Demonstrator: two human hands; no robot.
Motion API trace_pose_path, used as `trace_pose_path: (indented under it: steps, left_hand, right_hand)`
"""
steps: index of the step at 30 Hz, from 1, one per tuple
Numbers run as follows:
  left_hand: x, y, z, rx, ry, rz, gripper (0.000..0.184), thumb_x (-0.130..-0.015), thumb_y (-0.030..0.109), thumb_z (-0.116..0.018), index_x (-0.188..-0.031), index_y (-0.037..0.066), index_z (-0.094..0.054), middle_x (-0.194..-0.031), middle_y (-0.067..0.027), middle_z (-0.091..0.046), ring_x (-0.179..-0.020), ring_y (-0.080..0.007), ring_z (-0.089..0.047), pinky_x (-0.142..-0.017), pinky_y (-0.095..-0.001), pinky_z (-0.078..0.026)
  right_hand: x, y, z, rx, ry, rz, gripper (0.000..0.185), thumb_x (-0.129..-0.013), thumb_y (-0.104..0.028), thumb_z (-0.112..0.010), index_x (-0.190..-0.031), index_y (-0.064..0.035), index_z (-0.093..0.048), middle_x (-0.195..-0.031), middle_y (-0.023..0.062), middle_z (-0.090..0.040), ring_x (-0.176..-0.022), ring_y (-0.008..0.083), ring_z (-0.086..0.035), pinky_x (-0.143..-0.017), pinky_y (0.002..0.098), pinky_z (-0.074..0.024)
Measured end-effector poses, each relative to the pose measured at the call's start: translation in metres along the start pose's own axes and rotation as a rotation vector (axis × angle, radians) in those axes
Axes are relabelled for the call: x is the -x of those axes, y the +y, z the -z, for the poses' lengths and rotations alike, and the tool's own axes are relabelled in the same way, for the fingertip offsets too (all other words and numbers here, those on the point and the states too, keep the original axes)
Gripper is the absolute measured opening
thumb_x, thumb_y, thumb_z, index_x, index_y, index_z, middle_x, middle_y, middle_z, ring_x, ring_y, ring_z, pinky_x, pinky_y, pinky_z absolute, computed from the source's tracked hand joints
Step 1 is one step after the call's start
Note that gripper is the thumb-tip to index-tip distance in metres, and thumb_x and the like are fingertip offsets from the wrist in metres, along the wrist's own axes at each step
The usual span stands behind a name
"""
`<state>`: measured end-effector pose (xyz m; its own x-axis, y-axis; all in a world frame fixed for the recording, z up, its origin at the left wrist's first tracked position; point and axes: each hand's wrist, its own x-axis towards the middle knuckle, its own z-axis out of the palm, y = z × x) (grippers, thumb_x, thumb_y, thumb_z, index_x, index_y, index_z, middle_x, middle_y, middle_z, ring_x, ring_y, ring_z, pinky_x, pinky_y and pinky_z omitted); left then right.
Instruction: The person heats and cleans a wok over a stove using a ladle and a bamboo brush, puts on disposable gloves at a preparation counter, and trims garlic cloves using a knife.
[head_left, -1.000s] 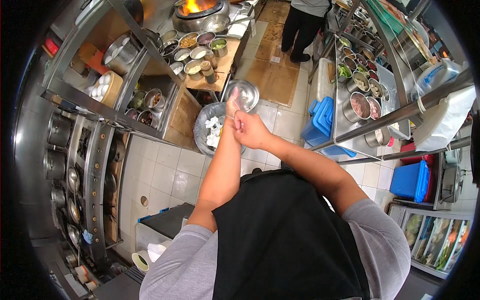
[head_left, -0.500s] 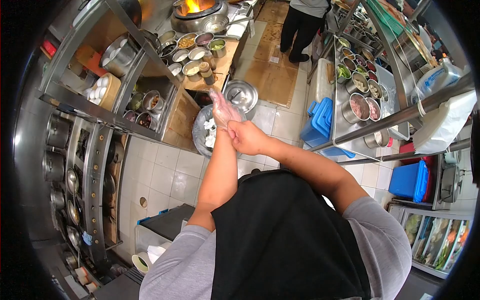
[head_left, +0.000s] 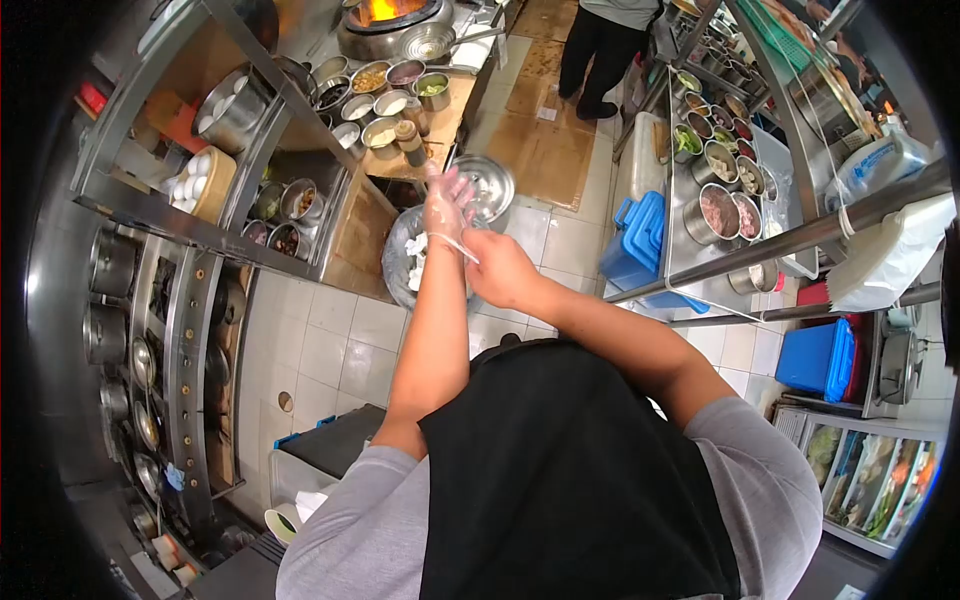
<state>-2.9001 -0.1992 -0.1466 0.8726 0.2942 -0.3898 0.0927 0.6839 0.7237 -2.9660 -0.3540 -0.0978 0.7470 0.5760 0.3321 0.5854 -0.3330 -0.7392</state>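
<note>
My left hand (head_left: 446,203) is stretched out at the middle of the view, fingers spread, inside a thin clear plastic glove (head_left: 437,225). At its wrist, my right hand (head_left: 503,270) is bare and closed on the glove's cuff, which is drawn into a whitish strand. Below both hands stands a bin with a clear plastic liner (head_left: 398,268), with crumpled white paper (head_left: 414,272) inside. Just beyond the left hand is a round metal lid (head_left: 492,188).
Metal tubs and a sauce bottle (head_left: 409,143) crowd the left counter, near a burner flame (head_left: 383,10). A person (head_left: 605,50) stands ahead on cardboard (head_left: 545,150). On the right are a blue container (head_left: 635,240) and a metal rail (head_left: 780,228).
My right hand has pulled slightly right and down from the left wrist, stretching the glove's cuff. The left hand's fingers have spread farther apart.
</note>
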Motion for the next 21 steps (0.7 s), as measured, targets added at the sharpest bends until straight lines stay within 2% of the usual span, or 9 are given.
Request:
trace_pose_path:
  steps: [2, 4, 7, 13, 15, 16, 17, 19, 21]
  left_hand:
    - [-0.054, -0.044, 0.034, -0.373, 0.158, -0.157, 0.063, -0.098, 0.063, -0.061, -0.120, 0.004, -0.068, -0.115, -0.0135, -0.072, -0.092, -0.0286, -0.070, -0.082, -0.0523, -0.051]
    - [-0.045, -0.037, 0.028, -0.651, 0.106, -0.183, 0.061, -0.098, 0.062, -0.061, -0.112, 0.004, -0.072, -0.109, -0.0156, -0.075, -0.092, -0.0332, -0.072, -0.082, -0.0500, -0.053]
    - [-0.011, -0.031, 0.009, -1.398, 0.136, -0.447, 0.058, -0.099, 0.057, -0.061, -0.101, -0.001, -0.072, -0.102, -0.0242, -0.077, -0.098, -0.0371, -0.074, -0.084, -0.0478, -0.054]
    - [-0.086, -0.116, 0.088, -1.178, 0.194, -0.790, 0.055, -0.098, 0.052, -0.062, -0.098, -0.002, -0.071, -0.099, -0.0286, -0.074, -0.101, -0.0382, -0.074, -0.083, -0.0469, -0.054]
    - [-0.085, -0.075, 0.084, -0.951, -0.088, -0.424, 0.043, -0.098, 0.046, -0.062, -0.098, 0.006, -0.078, -0.098, -0.0141, -0.078, -0.087, -0.0311, -0.072, -0.084, -0.0480, -0.055]
    - [-0.038, -0.047, 0.055, -0.526, -0.014, -0.214, 0.038, -0.096, 0.039, -0.060, -0.095, 0.003, -0.072, -0.094, -0.0261, -0.074, -0.089, -0.0437, -0.070, -0.081, -0.0481, -0.056]
    - [-0.035, -0.036, 0.052, -0.522, -0.010, -0.216, 0.038, -0.096, 0.039, -0.060, -0.095, 0.003, -0.072, -0.094, -0.0261, -0.074, -0.089, -0.0437, -0.070, -0.081, -0.0481, -0.056]
    - [-0.035, -0.023, 0.058, -1.383, 0.017, -0.316, 0.033, -0.094, 0.033, -0.060, -0.094, 0.004, -0.074, -0.095, -0.0225, -0.074, -0.085, -0.0418, -0.069, -0.081, -0.0493, -0.056]
    - [-0.026, -0.018, 0.057, -1.450, -0.251, -0.475, 0.035, -0.092, 0.035, -0.060, -0.096, 0.004, -0.076, -0.104, -0.0216, -0.075, -0.093, -0.0420, -0.071, -0.085, -0.0503, -0.055]
  right_hand:
    - [-0.007, -0.017, 0.015, 0.001, -0.010, 0.020, 0.019, -0.081, -0.003, -0.061, -0.099, -0.0033, -0.055, -0.090, 0.0283, -0.065, -0.089, 0.0486, -0.066, -0.078, 0.0569, -0.0529]
    - [-0.035, -0.019, 0.028, 0.176, -0.028, -0.159, 0.017, -0.083, -0.008, -0.060, -0.100, -0.0031, -0.058, -0.091, 0.0293, -0.068, -0.087, 0.0487, -0.067, -0.076, 0.0579, -0.0538]
    - [-0.049, -0.009, 0.034, 0.208, -0.023, -0.025, 0.018, -0.085, -0.011, -0.061, -0.101, -0.0035, -0.061, -0.091, 0.0294, -0.070, -0.084, 0.0482, -0.068, -0.074, 0.0578, -0.0548]
    - [-0.012, -0.029, 0.001, 0.053, -0.305, 0.303, 0.018, -0.083, -0.012, -0.063, -0.099, -0.0046, -0.063, -0.088, 0.0250, -0.070, -0.084, 0.0467, -0.069, -0.079, 0.0569, -0.0562]
    - [0.010, -0.035, 0.006, -0.059, -0.268, 0.253, 0.017, -0.084, -0.011, -0.064, -0.099, -0.0042, -0.063, -0.089, 0.0240, -0.069, -0.085, 0.0462, -0.069, -0.080, 0.0563, -0.0561]
    - [0.013, -0.035, 0.012, -0.167, -0.225, 0.199, 0.017, -0.084, -0.010, -0.064, -0.100, -0.0037, -0.062, -0.090, 0.0229, -0.068, -0.085, 0.0458, -0.068, -0.080, 0.0558, -0.0559]
    - [0.009, -0.048, 0.025, -0.167, -0.230, 0.202, 0.017, -0.084, -0.010, -0.064, -0.100, -0.0037, -0.062, -0.090, 0.0229, -0.068, -0.085, 0.0458, -0.068, -0.080, 0.0558, -0.0559]
    - [0.000, -0.083, 0.055, -0.115, -0.060, -0.061, 0.017, -0.086, -0.007, -0.066, -0.101, -0.0026, -0.063, -0.092, 0.0218, -0.064, -0.086, 0.0458, -0.066, -0.080, 0.0556, -0.0551]
    - [-0.012, -0.054, 0.041, 0.023, -0.003, 0.082, 0.016, -0.088, -0.007, -0.066, -0.103, -0.0018, -0.063, -0.090, 0.0201, -0.064, -0.084, 0.0443, -0.066, -0.078, 0.0514, -0.0548]
